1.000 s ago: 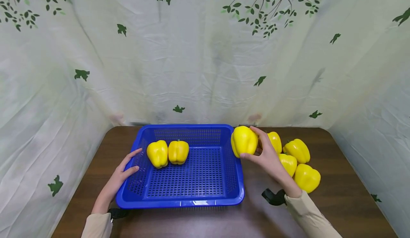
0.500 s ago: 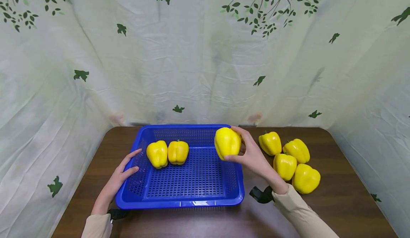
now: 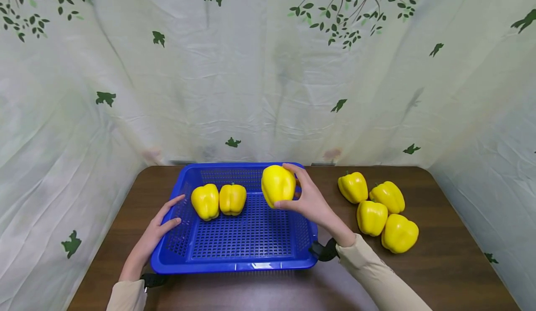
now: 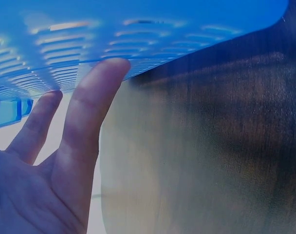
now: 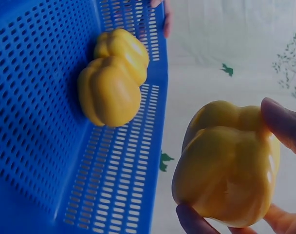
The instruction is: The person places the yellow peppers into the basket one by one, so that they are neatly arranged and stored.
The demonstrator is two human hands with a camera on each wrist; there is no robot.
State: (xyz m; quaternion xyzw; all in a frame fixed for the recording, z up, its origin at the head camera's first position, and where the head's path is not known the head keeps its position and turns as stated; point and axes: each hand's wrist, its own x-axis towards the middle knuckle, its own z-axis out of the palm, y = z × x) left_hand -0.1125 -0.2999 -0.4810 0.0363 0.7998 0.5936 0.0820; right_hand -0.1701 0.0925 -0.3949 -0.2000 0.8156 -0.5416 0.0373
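The right hand (image 3: 311, 204) grasps a yellow pepper (image 3: 278, 185) with thumb and fingers around its smooth, probably light and slippery body, above the blue basket (image 3: 234, 260), while the relaxed left hand (image 3: 157, 229) touches the basket wall with straight fingers.

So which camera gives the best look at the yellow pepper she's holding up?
The right wrist view: the held pepper fills the frame, pinched by the right hand. The head view shows it smaller, above the blue basket. The left wrist view shows none of it.
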